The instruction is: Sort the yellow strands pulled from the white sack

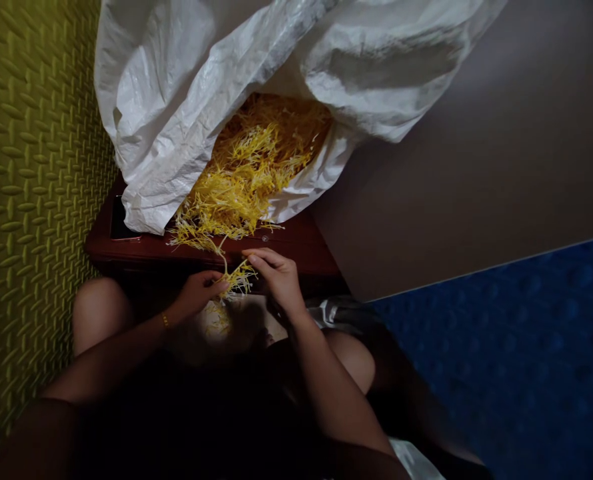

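In front of my lap, my left hand (203, 290) is closed on a yellow sprig (239, 280) with many thin, pale-tipped strands, like an artificial flower piece. My right hand (276, 273) pinches a thin yellow stem of the same sprig between thumb and fingertips. Just beyond the hands, a large heap of similar yellow sprigs (246, 180) spills from the mouth of a white woven sack (176, 140). One pale stem hangs from the heap's near edge and reaches down to my left hand.
Under the sack is a dark red, flat-topped surface (301, 247), with a dark phone-like object (121, 220) at its left. More yellow bits (217, 319) lie on something pale below my hands. A yellow raised-pattern surface (31, 167) stands left, a grey-brown panel (451, 167) right.
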`<state>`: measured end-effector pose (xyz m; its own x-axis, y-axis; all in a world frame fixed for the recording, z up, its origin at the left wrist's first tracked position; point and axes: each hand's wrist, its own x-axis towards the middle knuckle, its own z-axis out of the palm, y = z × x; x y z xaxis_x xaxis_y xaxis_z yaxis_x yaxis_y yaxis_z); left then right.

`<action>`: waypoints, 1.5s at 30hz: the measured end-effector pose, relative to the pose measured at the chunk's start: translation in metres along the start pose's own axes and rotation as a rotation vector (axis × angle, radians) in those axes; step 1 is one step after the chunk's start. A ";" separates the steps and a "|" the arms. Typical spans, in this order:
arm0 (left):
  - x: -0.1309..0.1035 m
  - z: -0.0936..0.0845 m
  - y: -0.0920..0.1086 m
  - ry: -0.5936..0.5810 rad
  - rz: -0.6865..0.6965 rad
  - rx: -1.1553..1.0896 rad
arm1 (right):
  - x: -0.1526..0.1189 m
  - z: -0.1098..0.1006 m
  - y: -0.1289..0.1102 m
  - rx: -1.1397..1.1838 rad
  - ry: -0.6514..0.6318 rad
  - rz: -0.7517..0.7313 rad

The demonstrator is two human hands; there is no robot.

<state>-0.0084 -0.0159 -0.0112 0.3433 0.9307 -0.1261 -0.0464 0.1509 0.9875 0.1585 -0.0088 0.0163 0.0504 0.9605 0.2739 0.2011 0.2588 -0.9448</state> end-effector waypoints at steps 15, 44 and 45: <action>-0.003 0.003 0.002 0.118 -0.016 -0.071 | 0.002 -0.028 -0.016 -0.137 0.083 -0.158; -0.005 0.004 0.004 0.064 -0.015 -0.099 | 0.014 -0.106 0.015 -0.790 -0.002 0.162; -0.004 0.004 0.004 0.077 -0.019 -0.111 | 0.010 -0.108 0.018 -0.836 -0.172 0.263</action>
<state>-0.0062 -0.0208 -0.0066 0.2725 0.9494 -0.1560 -0.1456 0.2010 0.9687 0.2678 -0.0060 0.0215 0.0620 0.9977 -0.0277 0.8547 -0.0674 -0.5147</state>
